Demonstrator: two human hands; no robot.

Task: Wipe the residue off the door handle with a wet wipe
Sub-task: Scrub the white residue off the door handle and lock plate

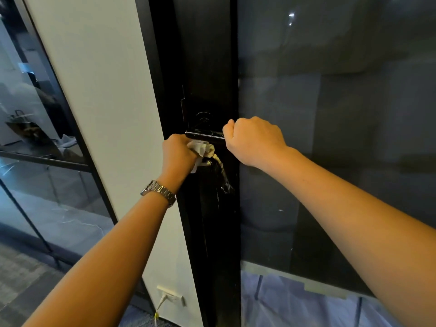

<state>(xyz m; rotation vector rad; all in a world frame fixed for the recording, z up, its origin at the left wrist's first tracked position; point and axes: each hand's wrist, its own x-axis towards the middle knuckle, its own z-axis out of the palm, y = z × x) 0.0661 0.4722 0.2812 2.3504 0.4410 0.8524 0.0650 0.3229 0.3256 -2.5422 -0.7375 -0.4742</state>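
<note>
Nearest the camera, 2 bare forearms reach up to the door; a metal wristwatch [158, 192] sits on the left wrist. The left hand [179, 154] has its fingers curled round a bunched wet wipe [201, 147], squeezing it into a wad just under the door handle [204, 135]; the right hand [254, 138] is closed in a fist round the handle's free end.

The wipe looks soft, limp and light, so it should mould round the bar; a damp wad may slip if held loosely, so a firm grip with the cloth wrapped over the lever seems best. The handle is probably rigid but sprung; steadying it at the free end, as the right hand does, should stop it dipping under pressure.

The handle is a slim, glossy black horizontal lever flecked with pale specks, mounted on the black door stile [207, 67]; a pale smeared streak of residue [221, 169] runs down the stile below it. The wipe is white and crumpled, browned at 1 edge. Beyond lies a dark glass panel [330, 114].
</note>
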